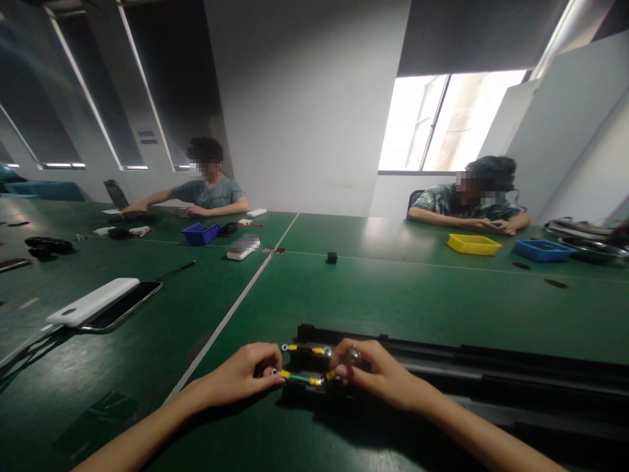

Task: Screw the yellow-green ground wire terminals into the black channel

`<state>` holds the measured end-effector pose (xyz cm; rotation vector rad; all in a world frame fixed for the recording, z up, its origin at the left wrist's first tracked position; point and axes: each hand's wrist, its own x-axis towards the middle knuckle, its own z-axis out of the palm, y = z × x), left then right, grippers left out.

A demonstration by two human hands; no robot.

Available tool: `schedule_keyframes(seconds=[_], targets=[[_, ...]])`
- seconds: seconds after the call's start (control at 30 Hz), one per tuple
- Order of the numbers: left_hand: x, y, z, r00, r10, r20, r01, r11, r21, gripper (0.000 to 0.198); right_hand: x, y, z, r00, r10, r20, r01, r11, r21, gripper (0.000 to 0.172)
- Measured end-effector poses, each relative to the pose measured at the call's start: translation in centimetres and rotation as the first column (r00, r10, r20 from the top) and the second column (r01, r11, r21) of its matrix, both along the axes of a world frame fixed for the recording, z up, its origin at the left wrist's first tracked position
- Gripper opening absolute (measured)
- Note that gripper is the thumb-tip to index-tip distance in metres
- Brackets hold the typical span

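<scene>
Thumb and fingers of my left hand [258,370] pinch the ring-terminal end of a short green wire [299,378] with yellow sleeves. A second short wire [307,350], black with yellow sleeves and ring terminals, lies just beyond it. At the right ends of both wires, my right hand [366,368] is closed, with a yellow-sleeved terminal [331,374] at its fingertips. A shiny metal piece [354,354] shows by its index finger; what it belongs to is hidden. Under the hands lies a long black housing [432,357], stretching to the right.
On the left lie a white power bank [95,301] and a phone [128,306] with cables. Farther off are a blue bin [200,233], a small black block [332,257], a yellow bin [473,244] and another blue tray [543,250]. Two people sit across the green table [275,295].
</scene>
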<state>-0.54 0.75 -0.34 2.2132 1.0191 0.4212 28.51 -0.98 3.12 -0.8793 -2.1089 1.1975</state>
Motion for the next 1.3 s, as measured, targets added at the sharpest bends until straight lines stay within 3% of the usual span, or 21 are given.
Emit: schedule_keyframes(seconds=[0.37,1.3], targets=[[0.06,-0.08,0.31,1.0,0.0,-0.002,0.0,1.0,-0.009,0.009,-0.1,-0.07,-0.21,1.0,0.001,-0.025,0.0,1.0,0.03,0.024],[0.11,-0.1,0.47,1.0,0.006,-0.022,-0.006,1.0,-0.012,0.006,-0.05,0.1,-0.34,0.999,-0.026,-0.041,0.026,1.0,-0.001,0.047]])
